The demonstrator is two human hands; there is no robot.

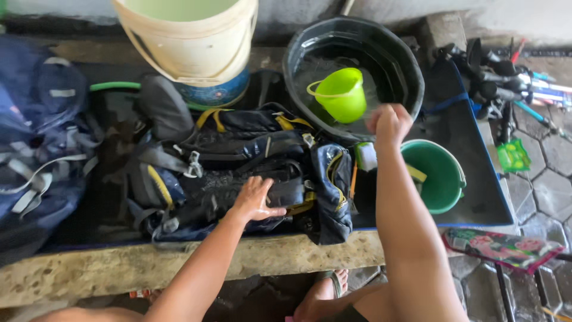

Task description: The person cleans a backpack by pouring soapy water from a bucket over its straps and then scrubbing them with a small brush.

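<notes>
Washing step, mid-scrub by the look of it. My left hand (255, 200) lies flat, fingers spread, palm down on the wet dark backpack (238, 173), pinning it at frame centre on the dark mat over the concrete ledge (179, 265). My right hand (388, 124) is up right of centre, curled into a loose fist at the near rim of the black basin (357, 42); can't tell if it grips anything, it's blurred. Lime dipper (341, 94) sits in the basin's water, just left of that fist and not touching it. Green bucket (442, 176) is lower right, beside my forearm, something small and white (366, 156) between it and the bag. Cream bucket (190, 36) is top centre, a second blue pack (42, 137) at far left, untouched. My read: next comes water, so right hand to the dipper handle, scoop, pour over the bag while the left keeps it from sliding off the ledge.
</notes>
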